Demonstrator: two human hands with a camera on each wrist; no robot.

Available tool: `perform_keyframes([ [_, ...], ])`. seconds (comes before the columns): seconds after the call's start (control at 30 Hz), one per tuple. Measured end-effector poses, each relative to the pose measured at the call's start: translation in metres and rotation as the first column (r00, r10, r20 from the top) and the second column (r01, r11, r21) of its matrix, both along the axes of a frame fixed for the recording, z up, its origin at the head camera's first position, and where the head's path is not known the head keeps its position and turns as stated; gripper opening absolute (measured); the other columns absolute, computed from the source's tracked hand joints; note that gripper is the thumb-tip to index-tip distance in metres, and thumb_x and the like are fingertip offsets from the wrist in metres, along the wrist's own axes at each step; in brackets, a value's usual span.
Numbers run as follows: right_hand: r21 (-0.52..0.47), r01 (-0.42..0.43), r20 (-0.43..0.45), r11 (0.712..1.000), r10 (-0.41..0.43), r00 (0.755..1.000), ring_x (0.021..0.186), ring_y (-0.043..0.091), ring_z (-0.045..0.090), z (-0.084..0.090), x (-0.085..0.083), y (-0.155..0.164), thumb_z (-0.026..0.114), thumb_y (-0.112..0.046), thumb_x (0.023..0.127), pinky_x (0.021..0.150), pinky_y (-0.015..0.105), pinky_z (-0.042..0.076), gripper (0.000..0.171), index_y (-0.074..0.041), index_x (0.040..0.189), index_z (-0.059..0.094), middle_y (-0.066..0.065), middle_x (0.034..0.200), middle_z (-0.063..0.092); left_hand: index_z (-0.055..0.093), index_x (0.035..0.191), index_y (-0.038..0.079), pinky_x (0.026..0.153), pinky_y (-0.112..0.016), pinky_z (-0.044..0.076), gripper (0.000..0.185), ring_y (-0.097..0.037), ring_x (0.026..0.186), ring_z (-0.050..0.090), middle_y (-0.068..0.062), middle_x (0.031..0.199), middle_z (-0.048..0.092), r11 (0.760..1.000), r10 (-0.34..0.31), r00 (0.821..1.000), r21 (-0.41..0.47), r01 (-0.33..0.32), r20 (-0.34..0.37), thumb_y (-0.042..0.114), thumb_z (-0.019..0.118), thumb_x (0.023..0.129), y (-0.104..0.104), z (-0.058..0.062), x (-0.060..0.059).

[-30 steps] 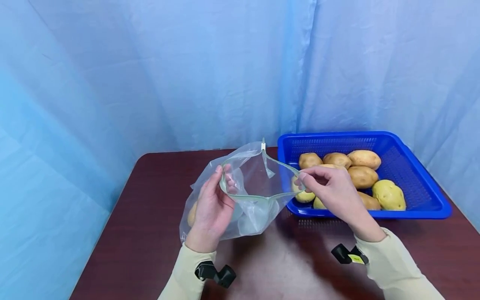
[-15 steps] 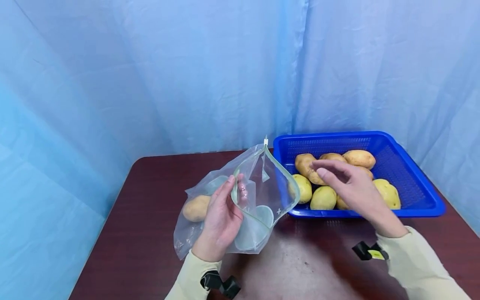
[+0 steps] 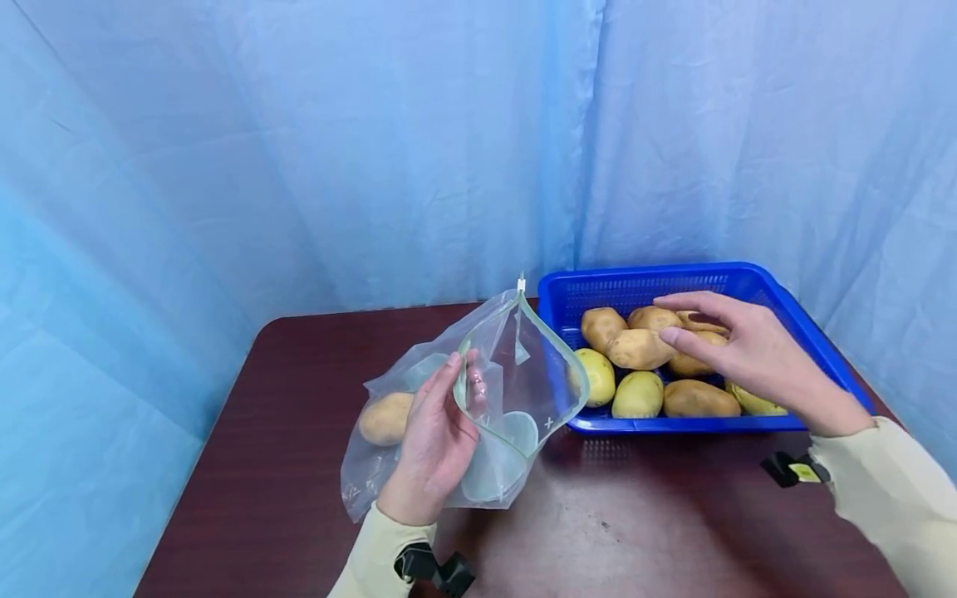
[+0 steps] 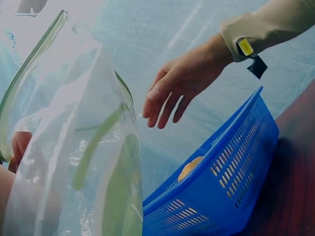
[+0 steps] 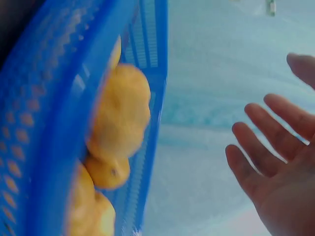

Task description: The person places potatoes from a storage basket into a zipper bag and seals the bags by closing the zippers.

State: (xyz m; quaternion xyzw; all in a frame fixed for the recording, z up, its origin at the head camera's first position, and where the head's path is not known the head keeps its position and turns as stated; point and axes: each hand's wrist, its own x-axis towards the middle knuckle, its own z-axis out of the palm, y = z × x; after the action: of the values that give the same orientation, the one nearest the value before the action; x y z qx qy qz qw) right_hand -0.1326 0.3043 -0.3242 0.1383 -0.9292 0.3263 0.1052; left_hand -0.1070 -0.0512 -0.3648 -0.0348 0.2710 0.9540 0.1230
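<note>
While the rim of the clear zip bag (image 3: 516,374) is pinched by the left hand (image 3: 434,444), fingers inside its mouth and thumb outside, the mouth is held wide open, facing the basket. One potato (image 3: 385,418) is seen inside the bag, lying low at its left end near the table (image 3: 299,465). The right hand (image 3: 748,353) is held over the blue basket (image 3: 830,349) with fingers spread and relaxed; nothing is gripped by it, and in the head view its fingertips are just above the piled potatoes (image 3: 658,365), though whether one is touched cannot be told. The basket is set on the table just beside the bag's open mouth. A blue curtain (image 3: 374,149) is hung behind the table.
</note>
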Motion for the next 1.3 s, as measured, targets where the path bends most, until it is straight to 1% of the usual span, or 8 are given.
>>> perform_keyframes([
  [0.07, 0.038, -0.024, -0.006, 0.999, 0.024, 1.0, 0.123, 0.031, 0.062, 0.007, -0.005, 0.005, 0.075, -0.032, 0.098, 0.094, 0.03, 0.049, 0.039, -0.027, 0.135, 0.068, 0.005, 0.138, 0.065, 0.073, 0.111, 0.009, 0.074, -0.015, 0.059, 0.016, -0.004, 0.079, 0.069, 0.0, 0.094, 0.07, 1.0, 0.002, 1.0, 0.004, -0.002, -0.001, 0.02, 0.062, 0.106, 0.0, 0.0, 0.0],
  [0.13, 0.08, -0.041, -0.013, 0.996, 0.042, 0.999, 0.125, 0.03, 0.06, 0.013, -0.01, 0.01, 0.076, -0.033, 0.097, 0.093, 0.035, 0.048, 0.04, -0.028, 0.136, 0.068, 0.003, 0.138, 0.065, 0.072, 0.112, 0.009, 0.075, -0.016, 0.059, 0.017, -0.004, 0.08, 0.069, 0.0, 0.094, 0.07, 1.0, -0.001, 1.0, 0.006, 0.001, -0.003, 0.021, 0.063, 0.105, -0.001, 0.0, 0.0],
  [0.3, 0.139, -0.071, 0.015, 0.988, 0.07, 0.997, 0.125, 0.023, 0.058, 0.026, -0.022, 0.021, 0.076, -0.034, 0.096, 0.089, 0.027, 0.046, 0.042, -0.031, 0.137, 0.067, -0.002, 0.138, 0.065, 0.073, 0.111, 0.009, 0.077, -0.017, 0.059, 0.017, -0.005, 0.08, 0.07, -0.001, 0.094, 0.07, 1.0, -0.006, 1.0, 0.01, 0.006, 0.001, 0.021, 0.064, 0.105, -0.001, -0.001, 0.0],
  [0.53, 0.14, -0.143, 0.171, 0.98, 0.118, 0.978, 0.13, 0.041, 0.055, 0.029, -0.045, 0.027, 0.074, -0.039, 0.097, 0.098, 0.064, 0.048, 0.048, -0.025, 0.142, 0.063, 0.009, 0.145, 0.059, 0.073, 0.113, 0.009, 0.08, -0.018, 0.059, 0.018, -0.006, 0.082, 0.07, -0.001, 0.095, 0.07, 1.0, 0.002, 1.0, 0.006, -0.002, 0.011, 0.023, 0.066, 0.104, -0.002, -0.001, 0.0],
  [0.63, 0.145, -0.17, 0.211, 0.975, 0.137, 0.968, 0.131, 0.044, 0.054, 0.025, -0.054, 0.026, 0.074, -0.041, 0.097, 0.099, 0.066, 0.047, 0.05, -0.025, 0.142, 0.062, 0.011, 0.146, 0.058, 0.072, 0.114, 0.009, 0.079, -0.017, 0.059, 0.019, -0.006, 0.083, 0.07, -0.001, 0.096, 0.07, 1.0, 0.01, 1.0, 0.0, -0.01, 0.013, 0.023, 0.066, 0.104, -0.002, -0.001, 0.0],
  [0.87, 0.161, -0.255, 0.192, 0.953, 0.224, 0.956, 0.121, 0.037, 0.063, 0.004, -0.067, 0.025, 0.075, -0.038, 0.096, 0.096, 0.059, 0.053, 0.046, -0.023, 0.138, 0.066, 0.007, 0.137, 0.066, 0.073, 0.113, 0.008, 0.076, -0.016, 0.059, 0.018, -0.005, 0.081, 0.07, -0.001, 0.095, 0.07, 1.0, 0.022, 1.0, -0.012, -0.022, 0.006, 0.023, 0.065, 0.105, -0.003, -0.003, 0.001],
  [1.07, 0.182, -0.3, 0.255, 0.936, 0.25, 0.934, 0.127, 0.039, 0.058, -0.015, -0.069, 0.023, 0.075, -0.046, 0.095, 0.097, 0.06, 0.051, 0.054, -0.02, 0.141, 0.064, 0.014, 0.143, 0.061, 0.072, 0.113, 0.009, 0.075, -0.015, 0.059, 0.018, -0.004, 0.082, 0.069, 0.0, 0.098, 0.07, 0.999, 0.036, 0.999, -0.02, -0.036, 0.01, 0.022, 0.066, 0.104, -0.003, -0.004, 0.003],
  [1.3, 0.127, -0.338, 0.311, 0.933, 0.286, 0.906, 0.131, 0.039, 0.056, -0.03, -0.067, 0.023, 0.077, -0.045, 0.093, 0.102, 0.063, 0.049, 0.06, -0.015, 0.142, 0.063, 0.011, 0.142, 0.062, 0.071, 0.113, 0.009, 0.072, -0.014, 0.058, 0.017, -0.003, 0.081, 0.068, 0.001, 0.099, 0.07, 0.998, 0.042, 0.999, -0.037, -0.042, 0.011, 0.022, 0.065, 0.104, -0.005, -0.006, 0.007],
])
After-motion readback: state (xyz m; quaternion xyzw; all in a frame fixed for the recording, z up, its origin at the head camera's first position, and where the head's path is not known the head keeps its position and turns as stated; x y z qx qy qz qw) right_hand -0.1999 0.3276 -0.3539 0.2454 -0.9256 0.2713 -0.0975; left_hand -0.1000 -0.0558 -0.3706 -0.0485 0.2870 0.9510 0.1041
